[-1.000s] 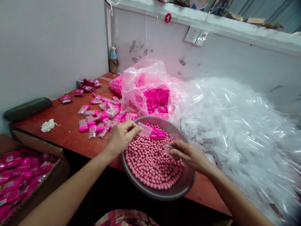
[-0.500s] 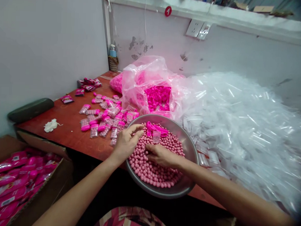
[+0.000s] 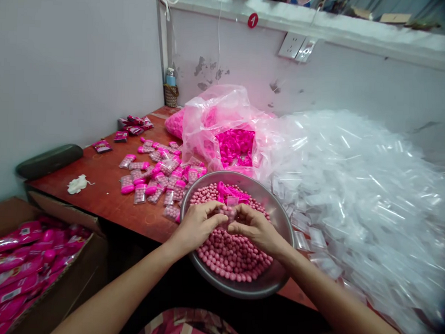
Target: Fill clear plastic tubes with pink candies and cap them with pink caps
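Note:
Over the metal bowl I hold a small clear plastic container with pink beads inside. My left hand pinches its left side between thumb and fingers. On its right side, the fingers and thumb of my right hand are closed. Pink beads fill much of the bowl beneath both hands. Bright pink caps lie on the beads behind my fingers, beside another clear container. Left of the bowl, several capped containers of beads are scattered on the red table.
Behind the bowl stands a plastic bag of pink caps. A large heap of clear containers covers the right side. A cardboard box of pink packets is at lower left. A dark case and white tissue lie at left.
My right hand has lifted out of the beads to meet my left hand. The left hand has moved right and down, and a bead-filled container now shows between them. One more capped container lies beside the bowl.

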Motion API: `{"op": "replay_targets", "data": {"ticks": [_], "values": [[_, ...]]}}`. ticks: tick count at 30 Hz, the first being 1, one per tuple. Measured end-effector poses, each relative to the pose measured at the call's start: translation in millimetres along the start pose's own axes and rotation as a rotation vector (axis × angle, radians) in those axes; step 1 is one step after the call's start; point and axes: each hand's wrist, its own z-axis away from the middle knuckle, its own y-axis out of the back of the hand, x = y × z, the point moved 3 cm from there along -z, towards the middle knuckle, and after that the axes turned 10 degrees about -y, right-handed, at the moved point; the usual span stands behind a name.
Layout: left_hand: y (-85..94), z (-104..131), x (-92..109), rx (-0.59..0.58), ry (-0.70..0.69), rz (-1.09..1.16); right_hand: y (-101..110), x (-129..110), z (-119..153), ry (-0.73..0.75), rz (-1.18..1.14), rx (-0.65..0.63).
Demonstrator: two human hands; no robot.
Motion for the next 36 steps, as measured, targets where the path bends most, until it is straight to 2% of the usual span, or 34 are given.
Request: {"op": "replay_targets", "data": {"ticks": [5, 8, 11, 15, 19, 22, 25, 27, 30, 32, 36], "values": [[-3.4, -0.6, 1.0, -0.056, -0.051, -0.050, 13.1, -17.9, 12.4, 0.334, 0.553, 0.153], [-6.7, -1.1, 3.4, -0.135, -0.077, -0.016, 12.6, -28.7, 18.7, 0.485, 0.749, 0.099], [-7.7, -1.3, 5.1, -0.179, -0.078, -0.014, 11.6, -31.6, 21.0, 0.531, 0.838, 0.058], [-8.3, 0.1, 6.5, -0.196, -0.098, -0.040, 10.0, -20.0, 23.4, 0.485, 0.942, 0.020], [-11.9, 2.8, 6.3, -0.238, -0.145, -0.077, 5.8, -7.3, 31.1, 0.373, 0.935, 0.034], [-14.3, 4.8, 5.8, -0.263, -0.167, -0.114, 4.8, -7.3, 37.5, 0.273, 0.969, 0.008], [-13.7, 4.8, 4.2, -0.241, -0.135, -0.146, 15.9, -12.1, 35.3, 0.167, 1.008, -0.042], [-11.5, 3.2, 1.8, -0.193, -0.083, -0.072, 31.7, -15.6, 25.2, 0.132, 1.086, 0.059], [-8.2, 0.5, -4.8, -0.129, 0.039, 0.192, 53.4, -15.3, -0.3, 0.110, 1.367, 0.282], [-6.3, -0.7, -9.2, -0.084, 0.101, 0.328, 59.5, -10.4, -19.6, 0.096, 1.498, 0.305], [-5.2, -1.3, -13.4, -0.006, 0.131, 0.460, 62.1, -2.7, -43.2, 0.101, 1.503, 0.299]]}}
